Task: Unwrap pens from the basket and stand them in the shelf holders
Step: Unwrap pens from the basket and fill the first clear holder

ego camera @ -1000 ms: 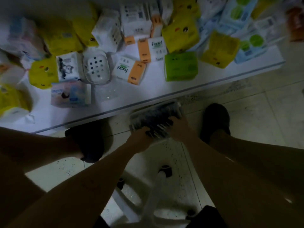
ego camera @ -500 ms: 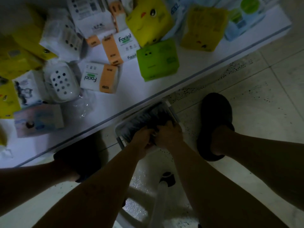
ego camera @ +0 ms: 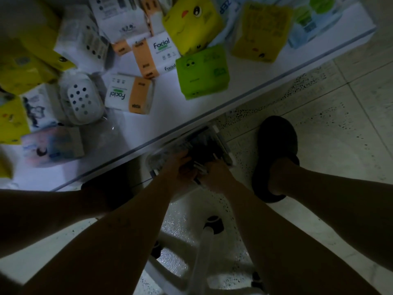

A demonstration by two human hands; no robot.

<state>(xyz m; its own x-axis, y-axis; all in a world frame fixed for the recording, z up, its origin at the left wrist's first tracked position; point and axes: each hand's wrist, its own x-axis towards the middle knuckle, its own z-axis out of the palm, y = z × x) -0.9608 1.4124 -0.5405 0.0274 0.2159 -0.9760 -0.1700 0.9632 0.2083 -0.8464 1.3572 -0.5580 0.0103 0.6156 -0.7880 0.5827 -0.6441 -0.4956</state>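
Drawn together since a second ago, when they were set apart on the near rim, the left hand (ego camera: 180,169) and right hand (ego camera: 217,176) are now seen touching over the pens (ego camera: 203,149). Fingers of both are curled round a few pens and clenched on them, though detail is lost in the dim light. The pens are kept within the basket (ego camera: 223,143), just beside the shelf (ego camera: 191,118) edge. A green pack (ego camera: 203,73) is seen on the shelf, and a dark slipper (ego camera: 276,152) to the basket's right.
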